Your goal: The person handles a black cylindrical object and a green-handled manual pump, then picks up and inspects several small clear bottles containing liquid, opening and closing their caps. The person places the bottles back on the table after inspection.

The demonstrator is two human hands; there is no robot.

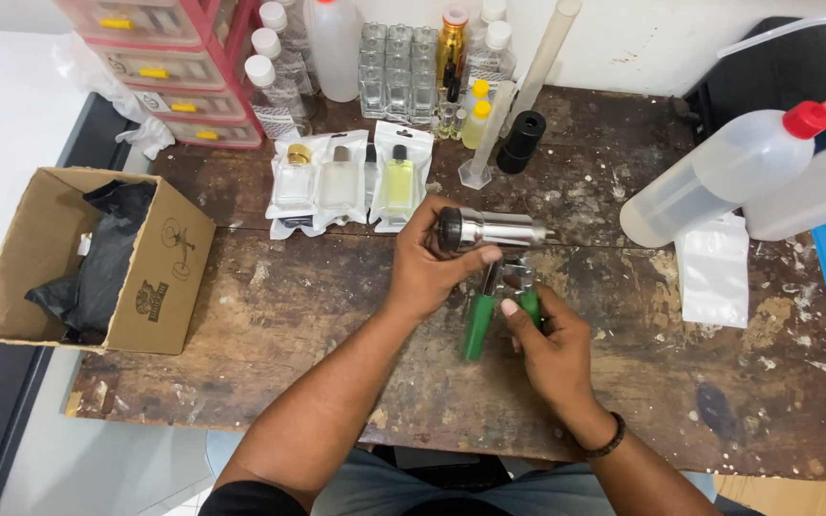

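Observation:
My left hand (pixel 432 263) grips a silver metal bottle (pixel 499 230) held sideways above the worn wooden table (pixel 279 315), its dark cap end toward my palm. My right hand (pixel 549 344) is closed around green-handled pliers (pixel 480 320). The pliers' jaws point up and sit right beneath the bottle's neck end. Both hands meet near the middle of the table.
An open cardboard box (pixel 160 277) with black plastic inside sits at the left. Three bagged perfume bottles (pixel 346 182) lie behind my hands. Glass vials, spray bottles and red drawers line the back. A squeeze bottle (pixel 719 172) and clear bags (pixel 714 272) lie at right.

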